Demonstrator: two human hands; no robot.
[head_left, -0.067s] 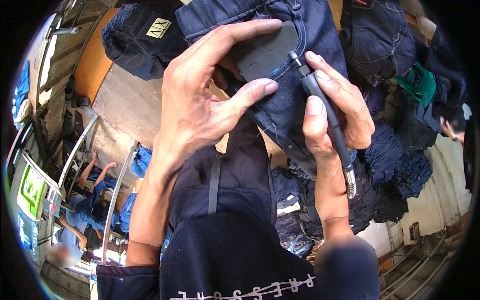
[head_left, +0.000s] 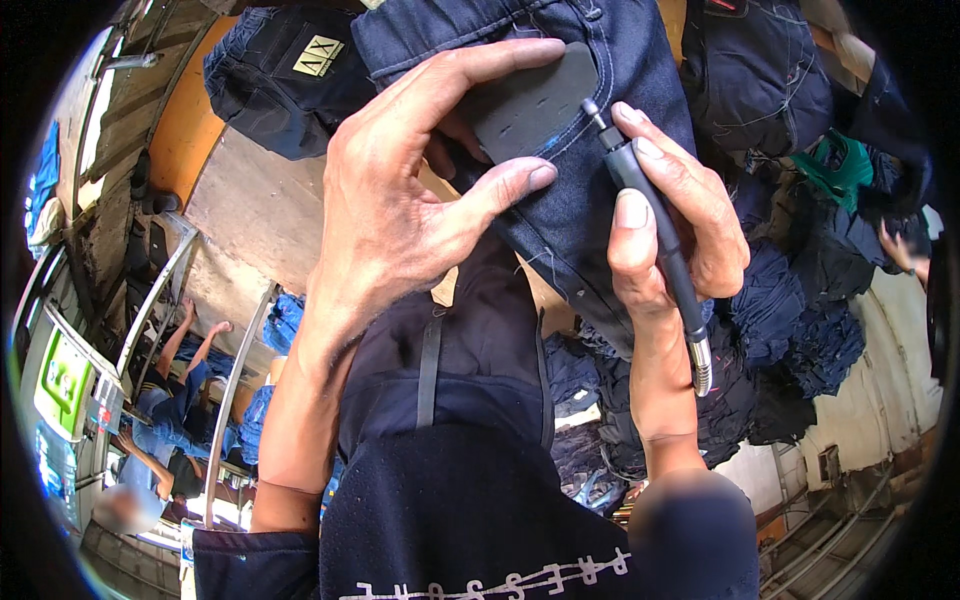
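Observation:
Dark blue jeans [head_left: 655,105] with pale stitching lie in front of me. On them rests a flat dark grey pad [head_left: 540,100] with a rounded corner and a few small nicks. My left hand [head_left: 400,180] grips the pad, its index finger along the upper edge and its thumb near the lower edge; the other fingers are partly hidden. My right hand [head_left: 680,215] holds a slim black rotary-tool handpiece [head_left: 655,200] like a pen, with a springy metal end at its rear. Its thin metal tip is beside the pad's right edge; whether it touches I cannot tell.
Folded dark jeans [head_left: 285,80] with a pale patch lie at the far left, more dark garments [head_left: 755,80] at the far right. Heaps of denim [head_left: 790,310] and a green cloth [head_left: 838,168] are to the right. Other people's arms [head_left: 195,345] show at the left.
The handpiece tip has shifted very slightly to the right and away from me. My left hand and the pad have stayed in place.

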